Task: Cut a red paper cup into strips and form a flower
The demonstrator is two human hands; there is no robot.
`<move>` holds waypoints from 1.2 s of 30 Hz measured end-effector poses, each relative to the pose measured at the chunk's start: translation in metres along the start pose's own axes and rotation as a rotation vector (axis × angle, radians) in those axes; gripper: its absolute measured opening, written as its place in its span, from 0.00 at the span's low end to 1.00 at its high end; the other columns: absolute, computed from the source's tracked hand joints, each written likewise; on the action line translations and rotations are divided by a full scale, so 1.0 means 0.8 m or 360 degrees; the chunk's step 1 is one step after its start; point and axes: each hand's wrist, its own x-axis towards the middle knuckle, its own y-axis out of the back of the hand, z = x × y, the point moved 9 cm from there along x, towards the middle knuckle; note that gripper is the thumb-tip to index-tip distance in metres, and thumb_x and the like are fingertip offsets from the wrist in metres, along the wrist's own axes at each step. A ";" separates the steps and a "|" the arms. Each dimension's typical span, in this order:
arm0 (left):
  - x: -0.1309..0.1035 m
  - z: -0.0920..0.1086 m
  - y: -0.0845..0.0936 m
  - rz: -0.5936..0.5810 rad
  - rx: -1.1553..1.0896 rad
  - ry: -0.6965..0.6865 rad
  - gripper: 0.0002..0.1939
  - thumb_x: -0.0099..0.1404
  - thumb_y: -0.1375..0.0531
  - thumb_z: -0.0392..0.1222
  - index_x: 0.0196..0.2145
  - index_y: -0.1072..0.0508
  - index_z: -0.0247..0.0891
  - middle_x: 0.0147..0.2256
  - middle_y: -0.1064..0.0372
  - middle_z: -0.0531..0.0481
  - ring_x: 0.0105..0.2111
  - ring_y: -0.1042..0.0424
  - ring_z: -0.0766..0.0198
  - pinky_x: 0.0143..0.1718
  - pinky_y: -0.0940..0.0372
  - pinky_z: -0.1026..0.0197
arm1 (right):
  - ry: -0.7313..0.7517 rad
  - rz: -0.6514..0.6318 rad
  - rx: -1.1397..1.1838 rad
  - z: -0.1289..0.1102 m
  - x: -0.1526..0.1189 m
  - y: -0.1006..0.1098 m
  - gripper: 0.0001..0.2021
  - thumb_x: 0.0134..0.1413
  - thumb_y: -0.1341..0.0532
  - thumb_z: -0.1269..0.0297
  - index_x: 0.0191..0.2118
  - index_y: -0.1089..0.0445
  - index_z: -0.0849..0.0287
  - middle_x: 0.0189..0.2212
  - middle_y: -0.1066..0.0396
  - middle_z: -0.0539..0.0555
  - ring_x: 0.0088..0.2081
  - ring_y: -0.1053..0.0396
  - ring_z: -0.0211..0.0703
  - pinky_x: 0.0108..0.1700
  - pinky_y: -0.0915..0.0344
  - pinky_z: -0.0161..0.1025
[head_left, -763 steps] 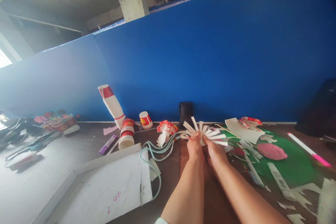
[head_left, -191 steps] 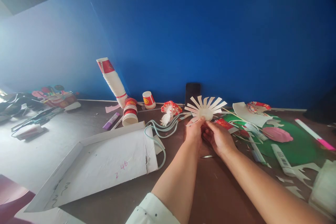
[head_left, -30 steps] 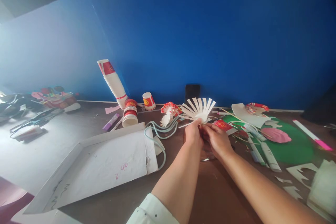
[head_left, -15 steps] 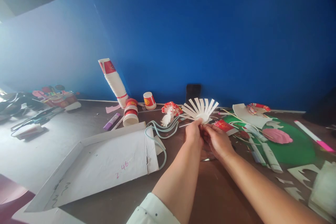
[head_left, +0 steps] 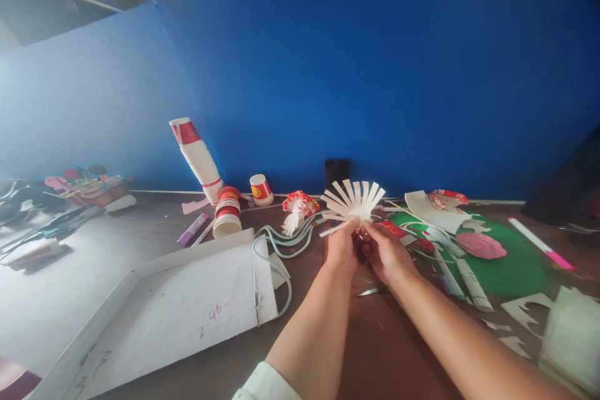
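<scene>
Between my two hands is a paper cup cut into strips (head_left: 357,207), its white strips fanned outward like petals and facing me. My left hand (head_left: 341,242) pinches its lower left edge, thumb near the centre. From the lower right my right hand (head_left: 385,250) grips it too, fingers closed at the base. The underside of the cut cup is hidden behind my fingers. Just below my hands a shiny metal blade (head_left: 369,292), perhaps of scissors, lies on the brown table (head_left: 375,350).
At left lies a white cardboard box lid (head_left: 187,306) with a pale cable (head_left: 285,240) over its corner. Behind it stand a leaning stack of paper cups (head_left: 199,162) and a single cup (head_left: 260,190). Right are a green sheet (head_left: 510,272), markers (head_left: 473,284) and paper scraps (head_left: 527,309).
My view has tilted and shifted slightly, so the table items sit a little lower and further left. Both hands still hold the cut cup, whose strips now face me more fully.
</scene>
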 end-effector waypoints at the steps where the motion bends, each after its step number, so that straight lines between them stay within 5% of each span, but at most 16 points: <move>1: 0.001 -0.003 -0.004 -0.0070 -0.0012 0.0042 0.12 0.45 0.30 0.36 0.24 0.30 0.32 0.19 0.36 0.52 0.18 0.37 0.69 0.19 0.41 0.66 | -0.0017 -0.0013 0.0015 0.001 0.000 -0.001 0.13 0.34 0.27 0.60 0.25 0.29 0.58 0.18 0.35 0.45 0.21 0.40 0.32 0.21 0.45 0.32; 9: 0.010 -0.008 -0.012 -0.0245 -0.0098 0.0093 0.08 0.54 0.36 0.34 0.23 0.33 0.32 0.18 0.40 0.53 0.17 0.40 0.71 0.19 0.44 0.67 | -0.0057 -0.0026 0.0080 0.009 -0.002 -0.005 0.12 0.33 0.26 0.62 0.24 0.28 0.59 0.19 0.33 0.46 0.22 0.39 0.31 0.20 0.45 0.30; 20: 0.003 0.003 -0.017 -0.0363 0.0057 -0.0022 0.07 0.52 0.35 0.36 0.28 0.30 0.31 0.20 0.38 0.52 0.17 0.37 0.69 0.18 0.43 0.67 | -0.0044 -0.0101 0.0152 -0.003 0.002 -0.004 0.13 0.36 0.27 0.64 0.30 0.28 0.58 0.21 0.33 0.45 0.21 0.39 0.31 0.20 0.44 0.29; 26: -0.008 -0.005 -0.028 -0.0550 0.0057 0.0181 0.06 0.55 0.37 0.37 0.28 0.30 0.31 0.19 0.38 0.51 0.18 0.35 0.67 0.17 0.41 0.67 | -0.0068 -0.0165 0.0154 -0.003 0.001 -0.007 0.12 0.35 0.26 0.64 0.28 0.27 0.59 0.20 0.33 0.46 0.24 0.35 0.32 0.22 0.39 0.29; 36: -0.005 -0.003 -0.028 -0.0587 0.0115 0.0187 0.04 0.55 0.39 0.35 0.29 0.31 0.31 0.20 0.37 0.50 0.18 0.37 0.66 0.16 0.42 0.66 | -0.0088 -0.0220 0.0158 0.005 0.002 -0.006 0.10 0.39 0.27 0.66 0.29 0.26 0.61 0.21 0.35 0.45 0.22 0.40 0.28 0.21 0.43 0.25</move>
